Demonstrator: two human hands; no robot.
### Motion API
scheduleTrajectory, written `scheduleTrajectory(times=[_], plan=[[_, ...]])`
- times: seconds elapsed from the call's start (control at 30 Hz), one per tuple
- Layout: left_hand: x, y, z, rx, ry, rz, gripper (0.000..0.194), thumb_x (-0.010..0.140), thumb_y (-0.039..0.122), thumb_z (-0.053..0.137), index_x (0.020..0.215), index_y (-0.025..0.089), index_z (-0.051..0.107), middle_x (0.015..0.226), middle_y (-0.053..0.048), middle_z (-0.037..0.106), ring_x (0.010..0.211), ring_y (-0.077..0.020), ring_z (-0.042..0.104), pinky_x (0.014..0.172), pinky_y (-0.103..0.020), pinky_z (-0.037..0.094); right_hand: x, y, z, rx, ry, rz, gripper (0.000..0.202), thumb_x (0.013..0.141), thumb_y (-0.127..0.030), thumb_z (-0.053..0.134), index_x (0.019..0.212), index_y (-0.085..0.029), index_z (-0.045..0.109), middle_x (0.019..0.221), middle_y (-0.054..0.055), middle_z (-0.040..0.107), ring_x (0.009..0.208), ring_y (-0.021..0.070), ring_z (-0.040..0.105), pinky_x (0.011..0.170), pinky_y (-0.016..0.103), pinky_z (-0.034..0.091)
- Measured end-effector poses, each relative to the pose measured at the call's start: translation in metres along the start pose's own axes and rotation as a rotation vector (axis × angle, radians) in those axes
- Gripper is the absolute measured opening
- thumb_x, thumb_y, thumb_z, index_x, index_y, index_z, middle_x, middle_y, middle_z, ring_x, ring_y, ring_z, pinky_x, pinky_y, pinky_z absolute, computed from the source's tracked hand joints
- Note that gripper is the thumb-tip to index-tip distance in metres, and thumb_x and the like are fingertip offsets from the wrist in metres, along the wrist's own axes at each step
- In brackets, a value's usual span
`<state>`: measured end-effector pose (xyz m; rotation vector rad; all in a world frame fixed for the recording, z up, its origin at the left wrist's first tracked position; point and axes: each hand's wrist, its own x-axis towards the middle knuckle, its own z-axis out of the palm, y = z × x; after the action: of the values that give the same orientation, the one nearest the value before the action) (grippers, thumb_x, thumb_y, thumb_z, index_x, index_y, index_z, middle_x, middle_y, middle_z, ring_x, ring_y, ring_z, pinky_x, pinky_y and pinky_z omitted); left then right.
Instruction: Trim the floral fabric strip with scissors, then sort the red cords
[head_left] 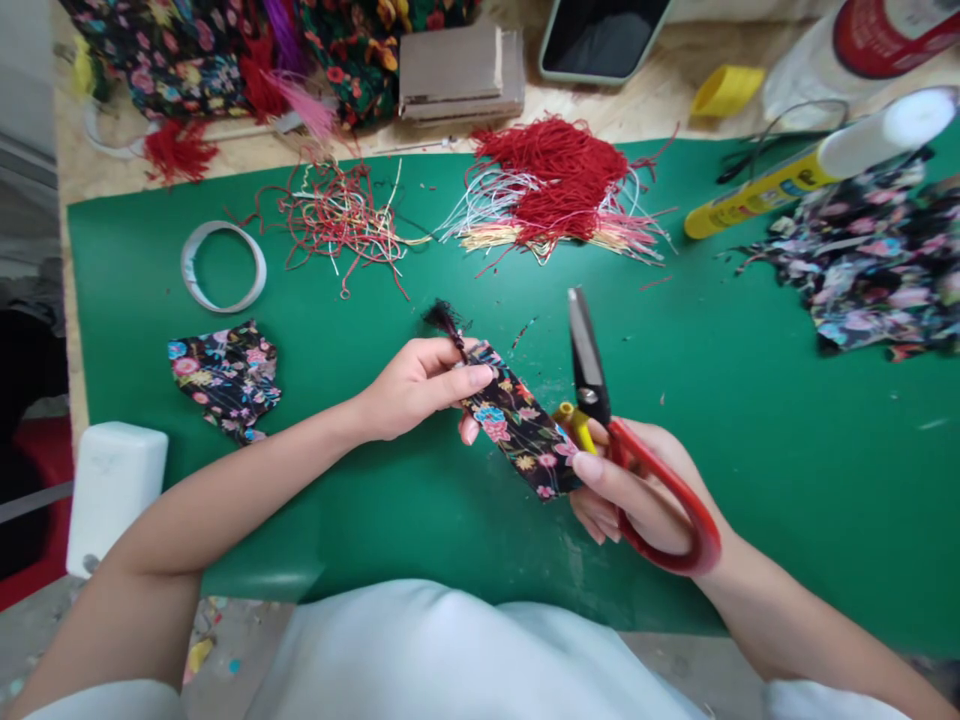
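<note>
A narrow black floral fabric strip (519,425) slants between my two hands. My left hand (431,385) pinches its upper end between thumb and fingers, where a dark tassel (444,318) sticks out. The lower right end is held by my right hand (645,480), thumb on top. Red-handled scissors (589,370) hang on that same hand, their blades closed and pointing away from me. A small yellow piece (576,425) shows beside the scissors' pivot, partly hidden by the fingers.
On the green mat (360,520) lie a floral scrap (225,380), a white ring (223,266), tangled cords (341,220), red threads (555,175), a glue tube (795,180) and piled fabric (877,260). Behind are a grey block (457,75) and a phone (602,38). A white box (116,490) stands left.
</note>
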<state>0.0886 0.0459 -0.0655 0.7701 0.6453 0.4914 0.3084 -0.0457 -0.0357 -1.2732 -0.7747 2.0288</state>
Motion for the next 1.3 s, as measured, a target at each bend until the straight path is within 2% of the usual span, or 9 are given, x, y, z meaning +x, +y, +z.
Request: scheduleTrajectory(times=[0.13, 0.33, 0.47, 0.57, 0.67, 0.77, 0.87, 1.1, 1.3], plan=[[0.001, 0.001, 0.001, -0.047, 0.001, 0.003, 0.045, 0.08, 0.051, 0.082, 0.078, 0.013, 0.058, 0.064, 0.002, 0.068, 0.044, -0.0079, 0.061, 0.046, -0.02, 0.053, 0.001, -0.005, 0.002, 0.037, 0.119, -0.024, 0.041, 0.079, -0.054, 0.084, 0.087, -0.021, 0.061, 0.043, -0.013, 0.04, 0.03, 0.0061, 0.033, 0.029, 0.02, 0.039], [0.002, 0.002, 0.001, -0.067, 0.004, 0.01, 0.046, 0.08, 0.051, 0.081, 0.079, 0.015, 0.054, 0.066, 0.002, 0.066, 0.045, -0.0069, 0.06, 0.044, -0.018, 0.052, 0.004, -0.003, 0.006, -0.089, 0.244, -0.049, 0.048, 0.077, -0.061, 0.083, 0.071, -0.021, 0.056, 0.039, -0.011, 0.039, 0.028, 0.0065, 0.035, 0.029, 0.02, 0.039], [0.002, -0.005, 0.002, -0.008, 0.097, 0.093, 0.043, 0.085, 0.054, 0.075, 0.1, 0.018, 0.059, 0.08, 0.002, 0.068, 0.051, -0.0064, 0.06, 0.046, -0.018, 0.052, 0.008, -0.001, 0.008, -0.202, 0.348, -0.098, 0.057, 0.075, -0.068, 0.081, 0.063, -0.022, 0.049, 0.037, -0.009, 0.041, 0.028, 0.0075, 0.039, 0.029, 0.021, 0.04], [-0.001, -0.012, 0.004, 0.165, 0.228, 0.245, 0.041, 0.096, 0.055, 0.059, 0.122, 0.023, 0.064, 0.109, -0.004, 0.071, 0.058, -0.0052, 0.06, 0.051, -0.019, 0.052, 0.012, -0.001, 0.006, -0.193, 0.35, -0.084, 0.058, 0.076, -0.07, 0.079, 0.064, -0.023, 0.048, 0.036, -0.009, 0.04, 0.027, 0.0073, 0.037, 0.028, 0.021, 0.04], [-0.007, -0.017, 0.005, 0.564, 0.353, 0.453, 0.039, 0.102, 0.049, 0.05, 0.124, 0.024, 0.072, 0.131, -0.009, 0.065, 0.066, -0.0052, 0.06, 0.063, -0.022, 0.054, 0.015, 0.0, 0.004, -0.149, 0.33, -0.065, 0.056, 0.077, -0.068, 0.08, 0.066, -0.023, 0.048, 0.036, -0.01, 0.039, 0.027, 0.0069, 0.036, 0.029, 0.021, 0.04], [-0.011, -0.018, 0.003, 0.922, 0.421, 0.609, 0.034, 0.1, 0.042, 0.056, 0.126, 0.03, 0.074, 0.144, -0.008, 0.058, 0.092, -0.0142, 0.066, 0.087, -0.031, 0.057, 0.016, 0.001, 0.003, -0.086, 0.308, -0.033, 0.054, 0.076, -0.065, 0.082, 0.07, -0.023, 0.05, 0.035, -0.012, 0.039, 0.026, 0.007, 0.034, 0.028, 0.021, 0.04], [-0.01, -0.019, 0.001, 1.121, 0.395, 0.698, 0.033, 0.1, 0.041, 0.056, 0.126, 0.033, 0.074, 0.149, -0.008, 0.053, 0.12, -0.024, 0.062, 0.103, -0.039, 0.052, 0.018, 0.002, 0.003, -0.014, 0.244, -0.036, 0.049, 0.078, -0.06, 0.083, 0.073, -0.022, 0.052, 0.035, -0.012, 0.038, 0.026, 0.0072, 0.033, 0.027, 0.021, 0.039], [-0.007, -0.02, -0.001, 1.332, 0.363, 0.831, 0.041, 0.097, 0.045, 0.056, 0.135, 0.033, 0.068, 0.156, -0.011, 0.047, 0.138, -0.0316, 0.049, 0.107, -0.046, 0.045, 0.022, 0.002, 0.003, 0.043, 0.194, -0.115, 0.045, 0.08, -0.055, 0.083, 0.074, -0.022, 0.054, 0.036, -0.013, 0.039, 0.026, 0.0072, 0.034, 0.027, 0.021, 0.037], [-0.012, -0.015, 0.002, 1.263, 0.361, 0.754, 0.054, 0.092, 0.062, 0.056, 0.135, 0.033, 0.067, 0.157, -0.011, 0.046, 0.143, -0.038, 0.044, 0.113, -0.053, 0.04, 0.024, 0.0, 0.004, 0.043, 0.197, -0.163, 0.045, 0.079, -0.056, 0.083, 0.072, -0.022, 0.054, 0.036, -0.012, 0.04, 0.026, 0.0072, 0.033, 0.027, 0.022, 0.037]])
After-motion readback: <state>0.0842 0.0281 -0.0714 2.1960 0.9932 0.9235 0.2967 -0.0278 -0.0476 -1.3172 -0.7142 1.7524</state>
